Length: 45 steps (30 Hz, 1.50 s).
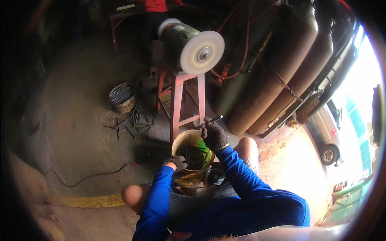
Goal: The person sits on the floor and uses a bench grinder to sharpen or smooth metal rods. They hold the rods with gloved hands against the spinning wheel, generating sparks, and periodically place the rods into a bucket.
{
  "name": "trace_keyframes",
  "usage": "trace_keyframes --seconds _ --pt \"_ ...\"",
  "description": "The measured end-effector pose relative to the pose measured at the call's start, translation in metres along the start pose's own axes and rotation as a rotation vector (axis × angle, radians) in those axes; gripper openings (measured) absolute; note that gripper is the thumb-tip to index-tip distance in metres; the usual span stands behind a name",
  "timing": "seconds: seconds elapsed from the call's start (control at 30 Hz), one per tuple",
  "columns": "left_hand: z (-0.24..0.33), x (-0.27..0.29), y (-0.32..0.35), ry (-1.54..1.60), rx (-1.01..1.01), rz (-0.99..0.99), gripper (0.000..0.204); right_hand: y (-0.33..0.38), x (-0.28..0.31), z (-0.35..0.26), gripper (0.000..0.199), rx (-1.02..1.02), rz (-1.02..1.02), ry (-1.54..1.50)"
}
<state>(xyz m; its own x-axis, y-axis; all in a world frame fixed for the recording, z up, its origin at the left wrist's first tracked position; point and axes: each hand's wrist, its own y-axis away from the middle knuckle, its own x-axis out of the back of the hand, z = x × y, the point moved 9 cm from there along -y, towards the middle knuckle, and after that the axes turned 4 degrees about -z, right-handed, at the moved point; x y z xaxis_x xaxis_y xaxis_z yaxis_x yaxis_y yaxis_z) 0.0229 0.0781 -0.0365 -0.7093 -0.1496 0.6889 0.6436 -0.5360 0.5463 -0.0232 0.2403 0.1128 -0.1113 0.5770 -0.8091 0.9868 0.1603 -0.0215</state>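
My right hand (214, 135), in a grey work glove, grips a short dark metal rod (216, 119) whose bright end points to the right. It is raised over the right side of a pale bucket (175, 149) between my legs. Dark rods (192, 156) lie inside the bucket, and a green patch (205, 149) shows on its inner right side. My left hand (177, 162), also gloved, rests with curled fingers at the bucket's near left rim; whether it holds anything is hidden. A bench grinder (181, 38) with large white wheels, the near one blurred, stands ahead.
A red metal stand (177, 100) carries the grinder just beyond the bucket. A second bucket (122, 105) full of dark rods stands left, with loose rods (130, 124) on the floor. Tall gas cylinders (277, 68) lean at right. A cable (76, 184) crosses the left floor. A person in red (155, 5) stands behind.
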Motion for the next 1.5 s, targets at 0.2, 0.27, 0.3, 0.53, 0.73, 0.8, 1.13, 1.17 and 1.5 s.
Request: trace_keyframes --seconds 0.2,0.27,0.3,0.53,0.73,0.8,1.13,1.17,1.5 --pt "-0.027 -0.026 -0.021 0.046 0.047 -0.068 0.047 0.01 0.006 -0.014 0.031 -0.027 -0.024 0.051" --pt "-0.028 -0.031 -0.024 0.031 0.037 -0.082 0.045 0.014 0.004 -0.022 0.031 -0.025 0.031 0.174" --pt "-0.024 -0.031 -0.023 0.023 0.021 -0.077 0.044 0.015 0.004 -0.026 0.032 -0.023 0.06 0.238" --pt "-0.024 -0.031 -0.034 0.053 0.021 -0.072 0.043 0.009 0.005 -0.055 0.035 0.122 0.172 0.828" --pt "-0.01 -0.017 -0.037 0.076 -0.012 -0.049 0.043 -0.002 -0.008 -0.068 0.031 0.174 0.188 0.749" --pt "-0.014 -0.019 -0.035 0.068 -0.003 -0.047 0.044 -0.006 -0.016 -0.069 0.025 0.223 0.178 0.717" --pt "-0.016 -0.013 -0.019 0.03 0.023 -0.026 0.046 -0.004 -0.049 -0.076 0.013 0.332 0.128 0.793" --pt "-0.012 -0.01 -0.017 0.03 0.02 -0.024 0.046 -0.005 -0.05 -0.076 0.013 0.332 0.123 0.788" --pt "-0.01 -0.009 -0.014 0.011 0.033 -0.031 0.048 -0.029 -0.07 -0.058 0.017 0.186 0.075 0.704"
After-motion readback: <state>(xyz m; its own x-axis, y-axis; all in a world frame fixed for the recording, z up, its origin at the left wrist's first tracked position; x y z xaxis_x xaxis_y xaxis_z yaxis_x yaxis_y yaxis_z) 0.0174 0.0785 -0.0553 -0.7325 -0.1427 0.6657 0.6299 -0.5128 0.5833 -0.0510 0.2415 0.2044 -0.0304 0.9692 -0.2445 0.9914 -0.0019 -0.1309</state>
